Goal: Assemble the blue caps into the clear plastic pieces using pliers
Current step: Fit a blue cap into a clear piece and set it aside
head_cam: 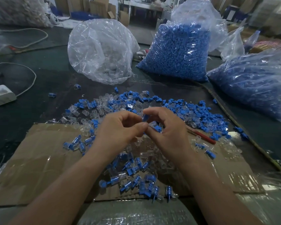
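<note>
Between the fingertips of both hands, above the cardboard (39, 159), one blue cap (145, 118) stands tilted, its long axis running from lower left to upper right. The left hand (120, 127) and right hand (167, 130) each curl their fingers and pinch it from their own side; whether a clear piece is held too, I cannot tell. One pair of red-handled pliers (204, 137) lies just right of the right hand, pointing away leftward. Beyond stand two bags of blue caps (177, 51) and one clear-piece bag (101, 52); the loose heap (193, 111) is too many to count.
</note>
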